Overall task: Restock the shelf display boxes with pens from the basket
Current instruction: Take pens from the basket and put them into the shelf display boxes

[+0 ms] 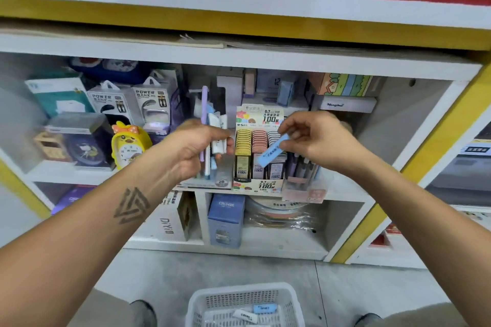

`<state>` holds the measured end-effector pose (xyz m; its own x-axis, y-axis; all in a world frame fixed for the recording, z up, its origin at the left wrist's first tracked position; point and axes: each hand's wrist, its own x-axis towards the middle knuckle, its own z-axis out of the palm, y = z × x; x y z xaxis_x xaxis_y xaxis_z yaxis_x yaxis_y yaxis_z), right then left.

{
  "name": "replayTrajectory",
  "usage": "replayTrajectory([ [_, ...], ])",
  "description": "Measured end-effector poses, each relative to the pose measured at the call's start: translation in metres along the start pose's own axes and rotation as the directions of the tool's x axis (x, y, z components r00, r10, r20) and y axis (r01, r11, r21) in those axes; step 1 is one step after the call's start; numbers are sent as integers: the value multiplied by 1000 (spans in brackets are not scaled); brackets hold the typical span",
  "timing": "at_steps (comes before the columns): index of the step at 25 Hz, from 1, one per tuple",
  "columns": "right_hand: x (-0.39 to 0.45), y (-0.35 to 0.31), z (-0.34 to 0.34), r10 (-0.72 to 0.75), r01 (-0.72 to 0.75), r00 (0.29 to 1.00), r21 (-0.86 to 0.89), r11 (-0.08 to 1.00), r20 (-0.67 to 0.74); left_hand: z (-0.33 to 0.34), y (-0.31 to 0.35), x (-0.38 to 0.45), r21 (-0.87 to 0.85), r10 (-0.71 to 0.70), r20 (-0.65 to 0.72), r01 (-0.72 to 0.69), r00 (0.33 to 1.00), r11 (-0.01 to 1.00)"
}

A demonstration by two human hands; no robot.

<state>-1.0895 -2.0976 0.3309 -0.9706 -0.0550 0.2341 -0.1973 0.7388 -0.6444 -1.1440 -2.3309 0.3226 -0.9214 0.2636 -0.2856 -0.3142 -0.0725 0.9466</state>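
Left hand (198, 145) grips a spare pen bundle (212, 138); right hand (313, 138) pinches a blue pen case (273, 150) above the shelf display box (259, 186), apparently for insertion; the basket (245, 305) sits on the floor below.

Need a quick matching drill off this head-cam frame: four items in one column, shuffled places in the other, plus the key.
Things:
1. light blue item
2. bundle of pens
3. white basket
4. yellow duck clock

Places:
A. on the floor, between the person's feet
B. gripped in the left hand
C. standing on the shelf, left of both hands
D. pinched in the right hand, in front of the lead refill display box

Pairs: 1-D, 2-B, 3-A, 4-C
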Motion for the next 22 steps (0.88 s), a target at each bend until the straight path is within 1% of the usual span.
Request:
replayTrajectory([
  [3, 7, -8, 15, -45, 45, 999, -70, 997, 7, -19, 0, -2, 16, -24, -9, 24, 1000, 1000],
  [6, 14, -14, 32, -58, 59, 998, -51, 997, 14, -38, 1, -3, 27, -31, -36, 32, 999, 999],
  [9, 25, -26, 59, -102, 102, 995, -30, 994, -13, -57, 1, -5, 47, -29, -78, 33, 997, 998],
  [10, 29, -31, 68, -127, 125, 992, -66, 990, -23, -64, 1, -7, 52, -28, -88, 32, 996, 998],
  [12, 39, -37, 83, -169, 162, 985, -191, 968, -21, -73, 0, -8, 70, -27, -104, 34, 994, 997],
  [15, 55, -40, 93, -165, 137, 985, -350, 927, -51, -83, -4, -8, 90, -38, -110, 48, 993, 995],
  [18, 68, -39, 103, -177, 142, 982, -372, 917, -60, -89, -7, -2, 87, -50, -109, 60, 993, 994],
  [22, 83, -36, 116, -180, 166, 984, -383, 909, -2, -93, -11, 2, 84, -71, -98, 80, 993, 993],
])
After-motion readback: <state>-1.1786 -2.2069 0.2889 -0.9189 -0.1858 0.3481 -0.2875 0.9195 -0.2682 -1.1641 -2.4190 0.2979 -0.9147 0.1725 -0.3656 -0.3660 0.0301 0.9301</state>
